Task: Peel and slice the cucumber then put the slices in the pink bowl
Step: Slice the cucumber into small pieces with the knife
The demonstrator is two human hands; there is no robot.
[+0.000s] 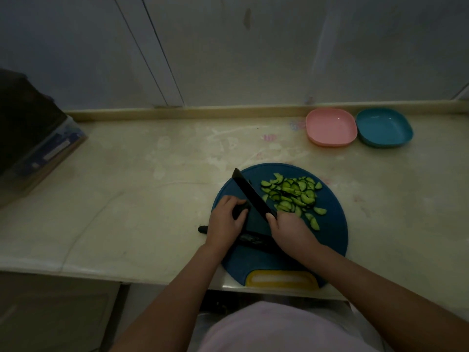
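Note:
A round blue cutting board (330,240) with a yellow handle lies at the counter's front edge. A pile of green cucumber slices (291,193) covers its far right part. My left hand (224,222) grips a short dark cucumber piece (239,209) on the board's left side. My right hand (289,229) holds a black knife (251,193), its blade pointing away to the left and resting next to that piece. A long dark cucumber part (251,240) lies across the board under my wrists. The pink bowl (331,127) stands empty at the back right.
A blue bowl (384,128) sits right of the pink one, touching it. A dark box on a carton (33,138) occupies the counter's left end. A raised ledge (193,111) and the wall run behind the counter.

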